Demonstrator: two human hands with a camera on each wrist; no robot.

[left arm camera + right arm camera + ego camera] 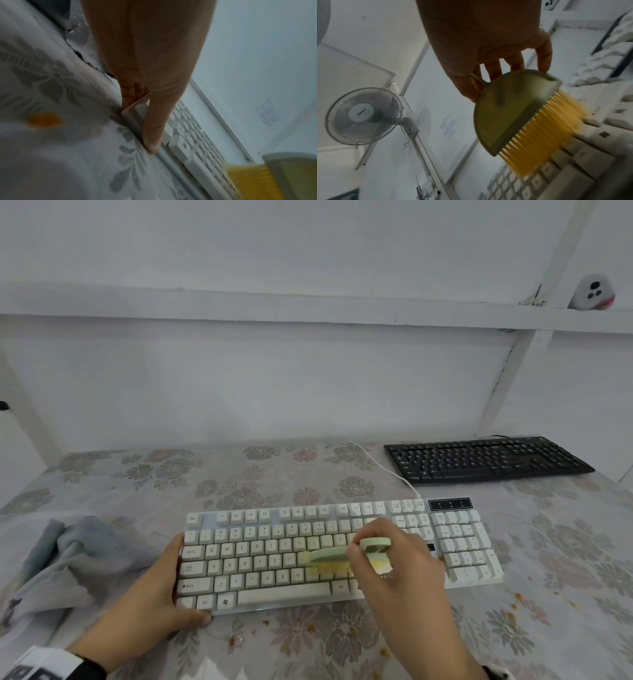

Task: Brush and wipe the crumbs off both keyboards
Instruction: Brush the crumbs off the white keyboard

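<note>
The white keyboard (337,553) lies across the near middle of the counter (565,577), on a flowered cover. The left hand (156,594) braces its left end, fingers (132,94) straight against the side edge and thumb laid along the front edge near the corner. The right hand (394,563) pinches the handle of a green brush (346,553), fingers curled onto it; its yellow bristles are down on the keys right of centre, blurred in the right wrist view. That hand covers the keys beneath it and part of the block beside the number pad.

Further back and to the right sits the black keyboard (486,458), well apart from the white one. The white keyboard's cable (383,467) runs back past the black keyboard's left end. A crumpled grey cloth (72,556) lies just left of the left hand. Brown crumbs (517,599) dot the cover in front of and to the right of the white keyboard. On the ledge above, far right, rests a small white device (594,292); a white fan (364,116) shows in the right wrist view.
</note>
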